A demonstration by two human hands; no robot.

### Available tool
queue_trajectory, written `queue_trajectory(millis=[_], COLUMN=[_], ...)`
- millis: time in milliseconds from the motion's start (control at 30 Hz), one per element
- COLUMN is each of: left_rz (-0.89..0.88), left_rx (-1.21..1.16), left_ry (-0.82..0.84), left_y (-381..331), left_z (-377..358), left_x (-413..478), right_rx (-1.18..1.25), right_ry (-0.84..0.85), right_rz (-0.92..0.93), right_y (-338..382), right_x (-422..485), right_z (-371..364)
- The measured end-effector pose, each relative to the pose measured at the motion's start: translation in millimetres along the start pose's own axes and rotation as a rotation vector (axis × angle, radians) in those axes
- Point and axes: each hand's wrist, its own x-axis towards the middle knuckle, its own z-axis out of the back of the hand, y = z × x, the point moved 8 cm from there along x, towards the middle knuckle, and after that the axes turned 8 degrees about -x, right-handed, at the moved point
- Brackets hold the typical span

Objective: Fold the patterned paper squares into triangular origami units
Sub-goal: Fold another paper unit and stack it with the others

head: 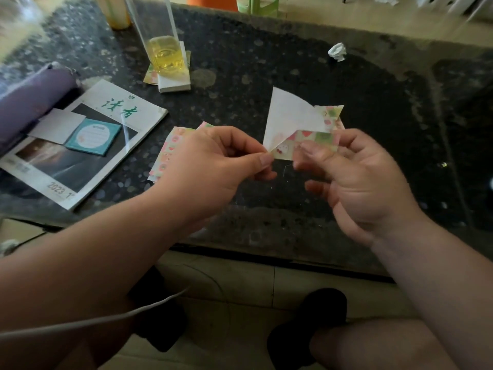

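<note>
I hold a partly folded patterned paper square (pixel 293 121) above the dark table. Its white back stands up as a triangle, and a patterned strip with hearts runs along the bottom. My left hand (pixel 213 158) pinches the strip's left corner between thumb and forefinger. My right hand (pixel 354 177) pinches the strip's right part, thumb on top. A stack of patterned paper squares (pixel 170 150) lies on the table behind my left hand, partly hidden by it.
The dark speckled table (pixel 266 62) carries a magazine (pixel 88 145) with a teal card and white paper at left, a purple pouch (pixel 29 97), a glass of yellow liquid (pixel 166 56) on a white block, and a crumpled white scrap (pixel 338 51). The table's front edge is just below my wrists.
</note>
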Motion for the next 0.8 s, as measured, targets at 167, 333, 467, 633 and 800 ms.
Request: queue_trajectory(millis=[167,333,467,633,800], left_rz=[0.092,0.138,0.116,0.011,0.004], left_rx=[-0.062,-0.06,-0.045,0.086,0.104], left_ry=[-0.079,-0.133,-0.125,-0.051,-0.063], left_y=[12.6,26.5,27.0,13.7,12.9], left_z=[4.8,4.9,4.8,2.5,3.5], left_x=[3.0,3.3,4.5,3.6,3.0], right_rx=[0.0,-0.092,-0.137,-0.14,-0.123], right_ry=[-0.025,-0.077,-0.105,-0.101,-0.09], right_rz=[-0.031,-0.07,-0.097,-0.085,-0.048], right_y=[-8.9,-22.9,-25.1,-19.9,-16.0], right_x=[0.1,2.7,1.7,1.6,0.9], right_z=[-0.8,1.7,3.0,5.0,4.5])
